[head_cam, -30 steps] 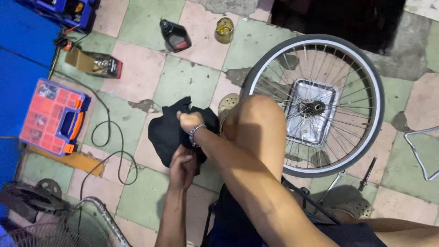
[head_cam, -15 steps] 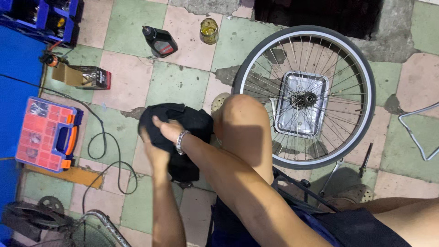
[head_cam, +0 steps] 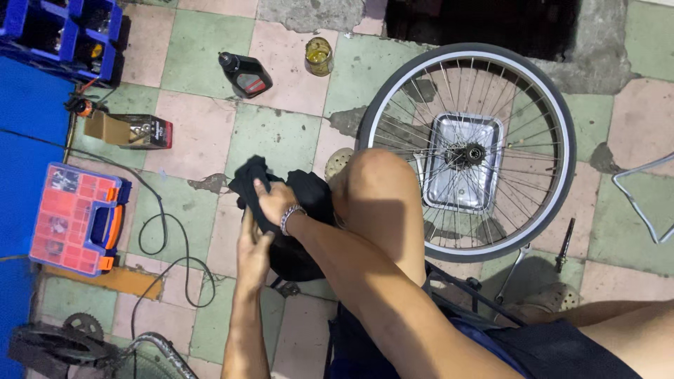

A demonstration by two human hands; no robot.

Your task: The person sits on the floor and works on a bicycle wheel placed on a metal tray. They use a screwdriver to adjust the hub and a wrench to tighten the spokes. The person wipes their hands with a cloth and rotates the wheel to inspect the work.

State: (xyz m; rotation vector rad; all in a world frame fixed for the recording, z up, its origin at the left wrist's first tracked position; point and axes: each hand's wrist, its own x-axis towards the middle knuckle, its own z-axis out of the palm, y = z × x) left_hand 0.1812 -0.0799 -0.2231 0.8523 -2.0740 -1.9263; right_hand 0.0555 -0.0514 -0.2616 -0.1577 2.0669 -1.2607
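Both hands are working a crumpled black cloth [head_cam: 303, 247] just left of my raised knee [head_cam: 382, 189]. My right hand [head_cam: 272, 200], with a bead bracelet at its wrist, grips the upper part of the cloth. My left hand [head_cam: 254, 251] sits beneath it, fingers closed into the same cloth. To the right of the knee a bicycle wheel [head_cam: 565, 151] lies flat on the tiled floor, its hub over a square metal tray [head_cam: 442, 137].
A black oil bottle [head_cam: 246, 74] and a small jar of yellow liquid [head_cam: 319, 56] stand at the back. An open cardboard box [head_cam: 126, 130], an orange parts organiser [head_cam: 74, 217], a black cable [head_cam: 165, 235] and a blue crate [head_cam: 67, 35] lie left. Tools [head_cam: 564, 244] rest near the wheel.
The view has shifted, and both hands have kept kneading the black cloth. My right hand moved lower over it and my left hand came back under it.
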